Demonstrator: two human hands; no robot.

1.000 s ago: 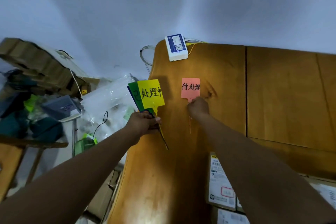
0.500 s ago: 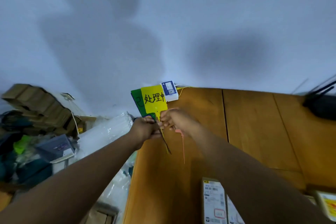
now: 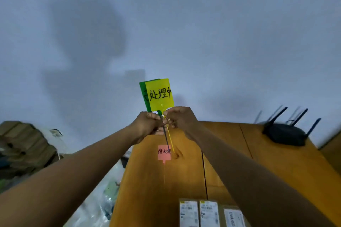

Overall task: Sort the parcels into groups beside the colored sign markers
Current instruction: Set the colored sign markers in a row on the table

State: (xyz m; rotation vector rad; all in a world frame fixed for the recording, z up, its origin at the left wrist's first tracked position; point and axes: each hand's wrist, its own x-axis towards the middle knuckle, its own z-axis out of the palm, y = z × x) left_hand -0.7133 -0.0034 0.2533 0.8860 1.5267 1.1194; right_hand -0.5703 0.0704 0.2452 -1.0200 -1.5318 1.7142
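The right hand [image 3: 180, 119] pinches the yellow sign [image 3: 160, 96] by its stem and the left hand [image 3: 147, 125] grips the green sign [image 3: 143, 96] behind it, both raised above the table [image 3: 230, 153], so the person would do best to slide the yellow sign free and lay it well apart from the flat-lying pink sign [image 3: 163, 152], leaving room for the parcels [image 3: 208, 214] at the near edge.

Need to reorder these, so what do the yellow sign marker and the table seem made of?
Yellow sign marker: probably thin plastic, smooth and faintly glossy; a flat one-piece plate narrowing into a slim stem.
Table: wood or wood veneer, orange-brown with a mild sheen; grain, a dark knot and a plank seam show. Solid or veneer cannot be told.
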